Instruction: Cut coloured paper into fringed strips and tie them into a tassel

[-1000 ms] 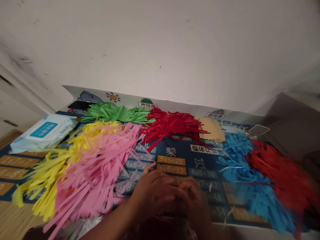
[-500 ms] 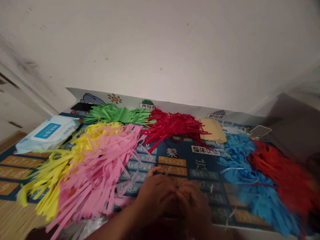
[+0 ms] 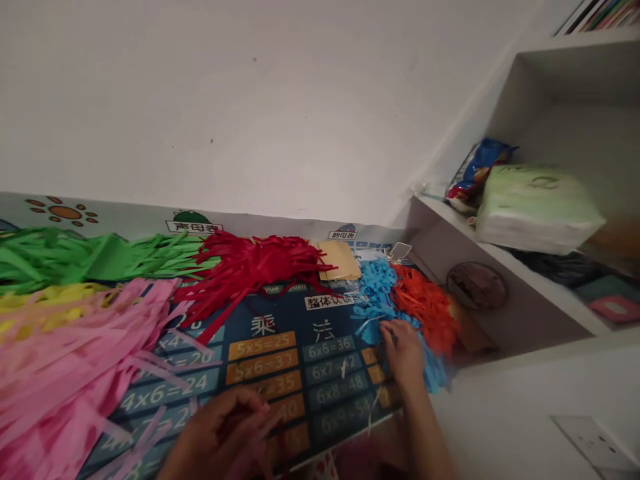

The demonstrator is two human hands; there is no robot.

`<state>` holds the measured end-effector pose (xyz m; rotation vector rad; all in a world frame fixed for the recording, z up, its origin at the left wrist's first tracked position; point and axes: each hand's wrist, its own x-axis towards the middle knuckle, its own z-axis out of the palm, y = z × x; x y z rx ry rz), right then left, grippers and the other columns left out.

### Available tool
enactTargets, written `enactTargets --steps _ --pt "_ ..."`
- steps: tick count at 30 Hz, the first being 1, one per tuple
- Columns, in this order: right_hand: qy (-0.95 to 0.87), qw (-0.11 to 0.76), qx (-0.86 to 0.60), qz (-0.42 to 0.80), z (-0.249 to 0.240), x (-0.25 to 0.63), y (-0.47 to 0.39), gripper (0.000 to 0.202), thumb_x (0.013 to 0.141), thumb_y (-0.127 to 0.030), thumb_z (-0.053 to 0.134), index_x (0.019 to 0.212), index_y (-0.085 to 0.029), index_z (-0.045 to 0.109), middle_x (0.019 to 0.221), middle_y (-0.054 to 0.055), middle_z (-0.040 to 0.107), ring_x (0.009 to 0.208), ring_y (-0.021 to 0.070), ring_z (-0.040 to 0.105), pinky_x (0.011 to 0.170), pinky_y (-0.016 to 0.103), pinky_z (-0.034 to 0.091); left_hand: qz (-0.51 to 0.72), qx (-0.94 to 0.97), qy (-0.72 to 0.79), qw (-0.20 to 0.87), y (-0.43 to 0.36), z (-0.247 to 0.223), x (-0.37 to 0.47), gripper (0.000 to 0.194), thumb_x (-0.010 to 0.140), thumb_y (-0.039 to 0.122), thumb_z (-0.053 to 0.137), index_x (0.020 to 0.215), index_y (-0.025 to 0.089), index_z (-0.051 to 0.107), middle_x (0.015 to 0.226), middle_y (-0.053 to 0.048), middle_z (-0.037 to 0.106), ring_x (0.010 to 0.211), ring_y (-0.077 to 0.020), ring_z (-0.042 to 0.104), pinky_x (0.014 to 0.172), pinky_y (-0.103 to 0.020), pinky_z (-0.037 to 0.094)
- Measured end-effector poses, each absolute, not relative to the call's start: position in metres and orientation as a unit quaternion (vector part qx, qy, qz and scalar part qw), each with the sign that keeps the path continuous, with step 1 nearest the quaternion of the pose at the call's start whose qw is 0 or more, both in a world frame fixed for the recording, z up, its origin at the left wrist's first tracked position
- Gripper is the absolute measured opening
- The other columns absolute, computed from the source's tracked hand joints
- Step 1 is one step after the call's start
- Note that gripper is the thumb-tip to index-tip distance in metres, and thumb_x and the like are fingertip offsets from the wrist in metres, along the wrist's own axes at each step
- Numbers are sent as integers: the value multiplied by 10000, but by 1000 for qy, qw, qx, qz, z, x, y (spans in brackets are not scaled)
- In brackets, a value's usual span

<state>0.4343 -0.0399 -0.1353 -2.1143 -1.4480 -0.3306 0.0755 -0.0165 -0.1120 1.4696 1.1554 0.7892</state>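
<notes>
My left hand (image 3: pixel 225 427) is at the lower middle, its fingers closed on a pink paper strip (image 3: pixel 257 447) that hangs down. A darker red strip seems to dangle beside it. Further right, my right hand (image 3: pixel 405 353) reaches to the edge of the blue paper strips (image 3: pixel 377 283), its thumb and fingers slightly apart. Orange-red paper strips (image 3: pixel 425 307) lie against the far side of the blue ones. A large pile of pink paper strips (image 3: pixel 90 360) spreads to the left of my left hand.
Green strips (image 3: pixel 100 257), yellow strips (image 3: pixel 55 300) and red strips (image 3: pixel 260 260) lie along the wall side of the printed mat (image 3: pixel 327 400). Tan paper (image 3: pixel 340 260) sits near the blue strips. At right stands a shelf with a tissue pack (image 3: pixel 540 207).
The view has turned to the right, showing the shelf. My hands, close together before, are now apart: the right one has gone to the blue strips, the left one stays low with the pink strip.
</notes>
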Motion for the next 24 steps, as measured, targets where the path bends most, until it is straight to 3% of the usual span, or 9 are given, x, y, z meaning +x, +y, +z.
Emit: enactTargets --steps 2,4,7,9,13,15,18,24 --pt "-572 236 -779 -104 -131 448 -22 219 845 -224 533 882 -212 748 926 110 676 892 242 565 777 349 386 335 603 480 541 -18 -109 86 247 695 420 694 602 205 615 581 27 609 562 -150 565 534 -201 460" --pt "-602 199 -769 -83 -127 453 -6 163 796 -176 596 785 -224 751 870 98 678 885 238 550 764 339 348 342 593 490 539 -18 -109 90 228 665 380 714 583 199 602 553 38 576 538 -139 532 510 -193 424" --pt "-625 174 -758 -64 -120 458 4 177 775 -168 622 624 -202 709 752 87 665 826 229 555 736 332 329 363 556 512 545 -14 -113 81 203 662 381 718 612 198 647 572 34 600 562 -146 547 527 -198 420" --pt "-628 180 -755 -58 -116 462 2 184 801 -194 596 662 -201 716 759 76 670 805 223 574 726 331 338 368 527 513 569 -10 -116 72 207 639 385 754 620 191 685 594 23 635 598 -155 573 575 -208 440" --pt "-610 248 -751 -56 -108 442 -13 263 887 -325 488 841 -185 706 939 93 684 869 232 617 757 340 407 387 384 499 674 -6 -120 65 233 622 374 822 694 167 740 666 -6 694 650 -146 609 630 -209 452" --pt "-580 313 -752 -12 -104 406 -24 322 925 -381 423 859 -186 670 843 81 684 779 219 626 707 327 446 406 267 463 741 -8 -120 69 293 579 322 869 802 172 753 738 -18 722 665 -135 631 631 -205 458" --pt "-561 413 -697 168 -98 330 -40 264 888 -422 511 773 -220 636 644 12 636 614 183 595 585 277 458 418 171 380 807 -11 -119 76 418 532 245 907 911 175 743 757 -22 728 620 -108 639 614 -193 463" --pt "-562 490 -610 269 -98 222 -43 217 808 -376 616 694 -208 693 631 12 671 573 165 611 538 240 480 470 173 353 791 -18 -116 67 369 561 227 899 871 136 721 703 -23 718 572 -90 628 578 -170 457"
